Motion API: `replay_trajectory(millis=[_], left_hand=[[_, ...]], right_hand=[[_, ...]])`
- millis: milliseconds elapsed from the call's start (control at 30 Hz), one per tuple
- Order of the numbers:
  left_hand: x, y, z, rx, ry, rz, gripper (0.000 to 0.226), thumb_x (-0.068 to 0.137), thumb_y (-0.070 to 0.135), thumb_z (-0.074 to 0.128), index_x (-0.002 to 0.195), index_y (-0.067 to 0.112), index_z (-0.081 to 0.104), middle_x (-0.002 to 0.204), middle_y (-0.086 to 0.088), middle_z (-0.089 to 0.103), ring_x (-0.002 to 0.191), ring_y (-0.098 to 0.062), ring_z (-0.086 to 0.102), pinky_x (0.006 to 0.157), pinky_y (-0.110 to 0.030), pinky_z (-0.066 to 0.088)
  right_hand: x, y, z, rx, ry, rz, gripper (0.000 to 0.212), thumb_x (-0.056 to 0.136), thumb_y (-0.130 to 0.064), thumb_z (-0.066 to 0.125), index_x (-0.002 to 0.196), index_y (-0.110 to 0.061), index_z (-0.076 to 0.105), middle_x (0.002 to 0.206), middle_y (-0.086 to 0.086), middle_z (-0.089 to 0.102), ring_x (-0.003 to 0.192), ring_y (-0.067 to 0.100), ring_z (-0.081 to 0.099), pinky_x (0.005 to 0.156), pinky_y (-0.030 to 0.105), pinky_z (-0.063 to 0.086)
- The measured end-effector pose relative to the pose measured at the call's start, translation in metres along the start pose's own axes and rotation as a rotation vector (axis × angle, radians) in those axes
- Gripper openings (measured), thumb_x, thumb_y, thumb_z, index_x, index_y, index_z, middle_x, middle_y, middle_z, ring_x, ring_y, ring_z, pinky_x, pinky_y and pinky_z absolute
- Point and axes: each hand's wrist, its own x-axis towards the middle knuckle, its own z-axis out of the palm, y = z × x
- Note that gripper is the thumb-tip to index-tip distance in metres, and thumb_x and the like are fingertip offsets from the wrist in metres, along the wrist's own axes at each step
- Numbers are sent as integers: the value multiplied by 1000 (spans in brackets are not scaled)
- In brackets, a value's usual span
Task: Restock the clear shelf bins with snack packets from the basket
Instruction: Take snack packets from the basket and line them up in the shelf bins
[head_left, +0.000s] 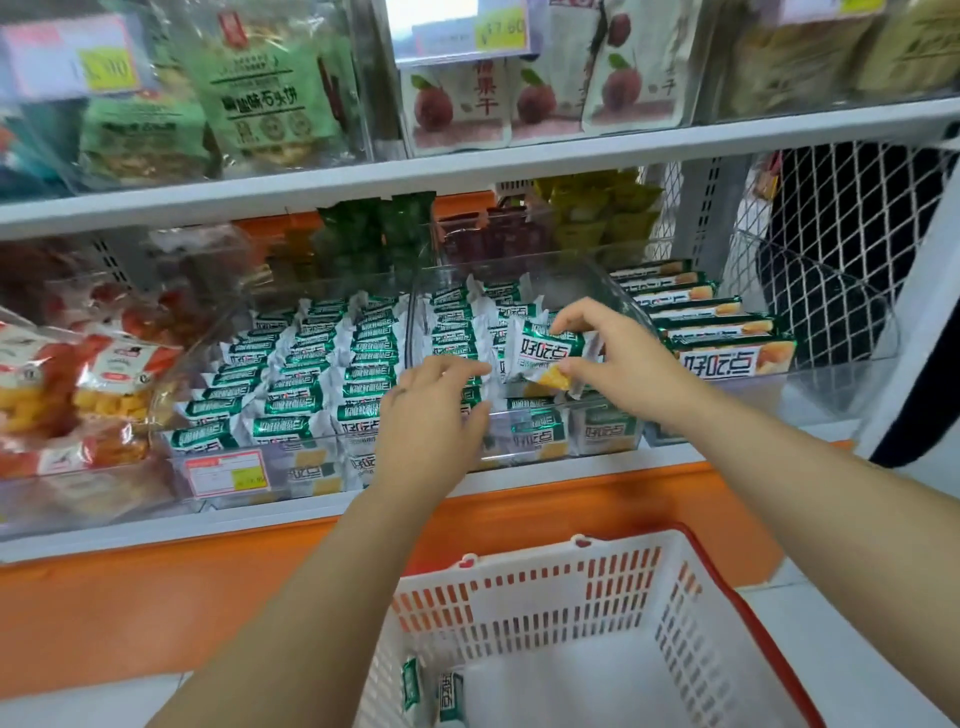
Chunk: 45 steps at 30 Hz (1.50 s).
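Shop shelf (467, 171) stacked with snacks | clear bin (618, 291) mid-shelf, nearly full of green-and-white packets | right hand (623, 358) pinches one snack packet (545, 353) just above the bin | left hand (431, 415) loose-fingered, resting on the front rows | white basket (571, 587) below, two spare packets (449, 696) inside

Left hand (431, 415): bare, with a small dark mark on its back by the knuckles.
Right hand (623, 358): bare.
Left forearm (322, 597): bare skin to the frame's lower edge.
Right forearm (810, 499): likewise bare.
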Motion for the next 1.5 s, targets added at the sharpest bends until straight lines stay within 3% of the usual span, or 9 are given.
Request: replay_trajectory(millis=[133, 333, 500, 633, 800, 967, 1233, 1400, 1500], left_hand=[[-4, -22, 15, 215, -77, 45, 42, 96, 38, 47, 137, 35, 43, 142, 11, 37, 135, -16, 28, 117, -48, 4], [-6, -39, 36, 250, 104, 175, 35, 87, 32, 57, 121, 24, 62, 119, 0, 61, 115, -28, 55, 106, -60, 27], [-6, -42, 42, 212, 158, 216, 36, 85, 28, 67, 120, 23, 63, 119, -1, 61, 114, -29, 56, 104, -60, 29], [-20, -40, 36, 123, 277, 245, 32, 86, 16, 62, 117, 21, 62, 119, -4, 59, 110, -28, 55, 104, -50, 32], [-81, -42, 58, -6, 266, 128, 34, 86, 14, 41, 110, 16, 65, 109, -5, 63, 97, -28, 59, 83, -39, 42], [-151, -71, 121, -47, 7, -120, 31, 78, -1, 58, 104, 12, 68, 103, -8, 66, 82, -30, 65, 70, -38, 52], [-203, -130, 209, -58, -717, -602, 44, 94, 9, 41, 137, 21, 45, 139, -3, 43, 117, -22, 50, 97, -34, 45], [-232, -151, 229, -143, -1021, -608, 35, 95, 5, 44, 129, 7, 52, 109, -7, 60, 96, -19, 59, 84, -23, 44], [-238, -151, 229, -115, -1008, -622, 35, 95, 7, 43, 127, 13, 55, 120, -6, 60, 104, -19, 59, 78, -14, 40]], right_hand=[[25, 16, 23, -101, -113, -14, 28, 88, -12, 64, 101, -32, 50, 124, -3, 52, 109, 16, 53, 99, 37, 42], [39, 28, 35, -217, -172, 36, 26, 86, -18, 67, 107, -30, 55, 119, 1, 43, 105, 22, 53, 96, 36, 42], [34, 28, 36, -257, -165, 31, 27, 88, -21, 65, 111, -32, 55, 108, -4, 38, 95, 17, 51, 86, 32, 43], [9, 24, 37, -193, 71, 5, 29, 86, -21, 67, 114, -26, 58, 113, -8, 34, 109, 12, 40, 90, 23, 34], [-66, 24, 68, -20, 321, -225, 14, 83, -15, 64, 97, -13, 65, 98, -4, 49, 91, 5, 48, 82, 11, 38], [-141, 90, 149, 9, -77, 133, 8, 86, -15, 63, 92, -19, 62, 89, -7, 58, 76, 0, 50, 69, 14, 38], [-184, 155, 266, 92, -848, 632, 35, 89, -32, 63, 120, -17, 56, 113, 2, 59, 96, 12, 57, 82, 23, 47], [-204, 160, 327, 182, -1010, 770, 50, 92, -27, 58, 138, -15, 40, 139, 7, 44, 114, 18, 51, 89, 25, 43], [-210, 155, 349, 273, -1014, 851, 51, 95, -21, 53, 142, -9, 35, 143, 10, 40, 102, 20, 51, 75, 26, 45]])
